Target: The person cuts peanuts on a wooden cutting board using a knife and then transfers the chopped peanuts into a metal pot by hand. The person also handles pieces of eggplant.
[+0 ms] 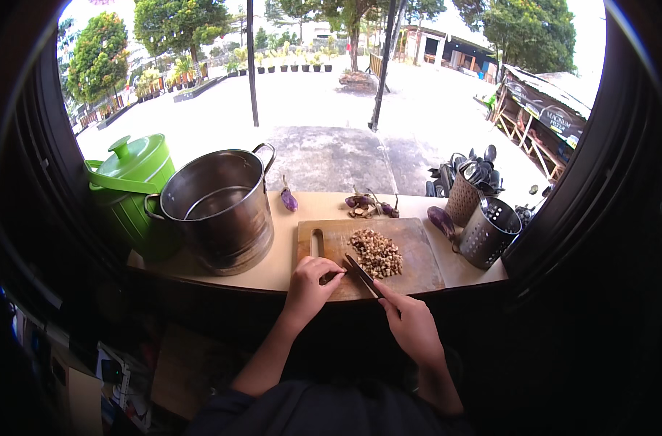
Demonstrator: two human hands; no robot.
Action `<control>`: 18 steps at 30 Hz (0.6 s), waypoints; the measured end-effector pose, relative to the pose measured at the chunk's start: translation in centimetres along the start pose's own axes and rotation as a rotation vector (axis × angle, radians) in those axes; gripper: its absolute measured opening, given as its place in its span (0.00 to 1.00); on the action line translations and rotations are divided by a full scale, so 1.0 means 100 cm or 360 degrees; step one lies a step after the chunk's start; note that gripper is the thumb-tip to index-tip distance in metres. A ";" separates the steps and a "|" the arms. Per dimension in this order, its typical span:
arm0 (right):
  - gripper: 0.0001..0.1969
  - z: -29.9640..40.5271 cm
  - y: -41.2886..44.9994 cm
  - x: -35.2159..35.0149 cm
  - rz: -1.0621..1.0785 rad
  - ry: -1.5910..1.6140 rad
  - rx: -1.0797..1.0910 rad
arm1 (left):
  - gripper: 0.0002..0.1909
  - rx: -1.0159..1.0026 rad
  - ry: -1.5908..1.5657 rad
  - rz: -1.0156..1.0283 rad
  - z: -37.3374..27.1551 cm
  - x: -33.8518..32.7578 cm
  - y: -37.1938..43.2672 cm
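A wooden cutting board (423, 256) with a slot handle lies on the light counter before me. Small diced brownish pieces (375, 252) form a pile on it. My right hand (410, 321) is closed around a dark knife (362, 274), its blade pointing up and left beside the pile. Left of the blade, my left hand (313, 283) pinches something tiny between thumb and fingertips, above the board's near left part; what it is cannot be made out. Behind the board lie small purple eggplants (359, 201) and some cut scraps (363, 213).
A large metal pot (227, 229) and a lidded green bucket (137, 212) stand at left. One purple eggplant (289, 200) lies beside the pot, another (441, 220) right of the board. Perforated metal holders (486, 242), one full of cutlery (475, 171), stand at right.
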State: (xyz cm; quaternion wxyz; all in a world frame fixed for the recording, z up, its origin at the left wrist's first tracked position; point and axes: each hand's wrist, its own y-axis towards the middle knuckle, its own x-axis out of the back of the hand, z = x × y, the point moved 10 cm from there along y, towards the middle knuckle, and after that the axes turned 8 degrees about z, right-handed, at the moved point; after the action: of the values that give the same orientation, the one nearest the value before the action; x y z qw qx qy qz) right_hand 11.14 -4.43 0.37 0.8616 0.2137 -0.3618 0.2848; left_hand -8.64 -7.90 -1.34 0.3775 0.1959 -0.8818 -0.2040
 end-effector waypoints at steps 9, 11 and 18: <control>0.20 0.007 -0.022 0.001 0.0020 -0.0080 0.0000 | 0.04 -0.0054 0.0047 -0.0026 -0.003 0.000 -0.001; 0.20 0.007 -0.022 0.000 0.0037 -0.0079 -0.0014 | 0.04 -0.0024 0.0035 -0.0041 -0.001 0.000 -0.001; 0.20 0.010 -0.020 -0.005 0.0018 -0.0194 0.0016 | 0.04 -0.0022 0.0048 -0.0045 0.000 0.000 -0.002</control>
State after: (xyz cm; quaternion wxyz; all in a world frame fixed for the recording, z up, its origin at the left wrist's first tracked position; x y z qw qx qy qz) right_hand 11.65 -6.68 0.35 0.8353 0.2329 -0.4134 0.2779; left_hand -8.58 -8.03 -1.42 0.3892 0.2089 -0.8717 -0.2123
